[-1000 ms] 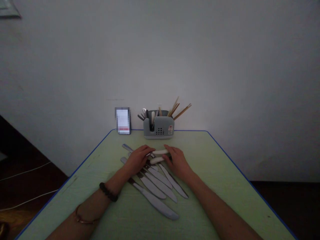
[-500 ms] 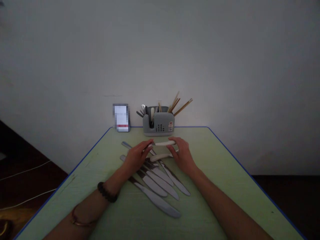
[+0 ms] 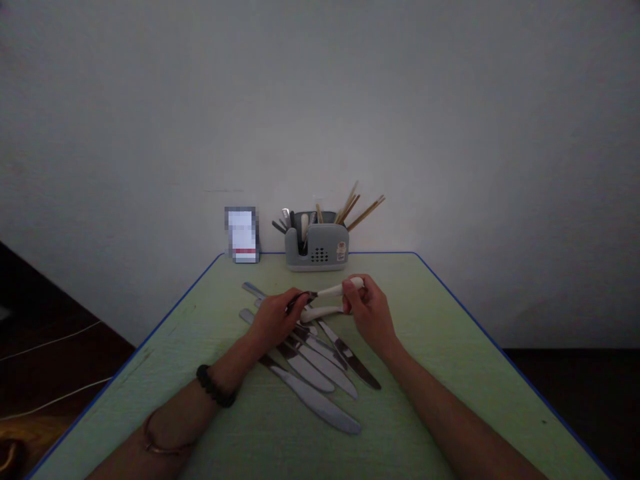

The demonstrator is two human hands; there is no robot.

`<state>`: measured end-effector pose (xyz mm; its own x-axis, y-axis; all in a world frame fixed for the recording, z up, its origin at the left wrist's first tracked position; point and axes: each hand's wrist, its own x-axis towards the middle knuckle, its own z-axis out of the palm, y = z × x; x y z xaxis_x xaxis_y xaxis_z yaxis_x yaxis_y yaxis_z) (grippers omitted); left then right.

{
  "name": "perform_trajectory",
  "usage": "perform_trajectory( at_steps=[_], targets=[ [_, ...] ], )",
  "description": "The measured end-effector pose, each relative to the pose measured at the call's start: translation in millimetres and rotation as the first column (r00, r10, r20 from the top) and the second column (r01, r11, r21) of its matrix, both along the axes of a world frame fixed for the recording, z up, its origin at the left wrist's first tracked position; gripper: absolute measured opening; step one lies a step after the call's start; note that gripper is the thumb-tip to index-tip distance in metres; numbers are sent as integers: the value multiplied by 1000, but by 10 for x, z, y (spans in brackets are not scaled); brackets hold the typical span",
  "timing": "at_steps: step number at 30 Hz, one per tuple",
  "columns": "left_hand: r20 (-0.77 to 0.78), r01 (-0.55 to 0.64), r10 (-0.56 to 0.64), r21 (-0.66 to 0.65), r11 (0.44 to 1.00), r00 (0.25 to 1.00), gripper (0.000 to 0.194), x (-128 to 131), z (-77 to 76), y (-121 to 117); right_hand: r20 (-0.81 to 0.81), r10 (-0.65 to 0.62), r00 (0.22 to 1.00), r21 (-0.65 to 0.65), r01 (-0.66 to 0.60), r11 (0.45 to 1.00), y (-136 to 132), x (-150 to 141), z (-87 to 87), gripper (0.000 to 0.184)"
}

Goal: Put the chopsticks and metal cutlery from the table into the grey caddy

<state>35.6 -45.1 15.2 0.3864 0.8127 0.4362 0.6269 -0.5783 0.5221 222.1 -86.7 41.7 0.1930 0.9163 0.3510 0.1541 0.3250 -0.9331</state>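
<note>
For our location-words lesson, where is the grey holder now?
In the head view, the grey holder stands at the far edge of the table, right of the lit screen, beyond the knives.

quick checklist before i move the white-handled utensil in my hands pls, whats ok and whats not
1. Right hand gripping the white-handled utensil: ok, closed around the handle.
2. Left hand on its metal end: ok.
3. Type of utensil head: cannot tell, the left hand covers it.
4. Second white handle free of the right hand: cannot tell, its right end reaches that hand.
5. Knives lying separately: not ok, bunched with some overlapping.
6. Gray holder standing upright: ok.
</note>
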Motion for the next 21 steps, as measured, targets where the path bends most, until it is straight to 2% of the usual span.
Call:
perform_trajectory(
  at_steps=[7, 15, 21],
  targets=[
    [-3, 24, -24, 5, 1000, 1000, 29, 24, 22, -21, -51, -53, 997, -20, 52, 998, 35, 50, -9, 37],
    [-12, 148, -149, -39, 988, 989, 29, 11, 52, -54, -128, -94, 987, -28, 91, 995, 67, 66, -67, 38],
    [-54, 90, -88, 34, 995, 995, 27, 5, 13, -31, -67, -48, 997, -8, 47, 999, 47, 33, -83, 32]
  ],
)
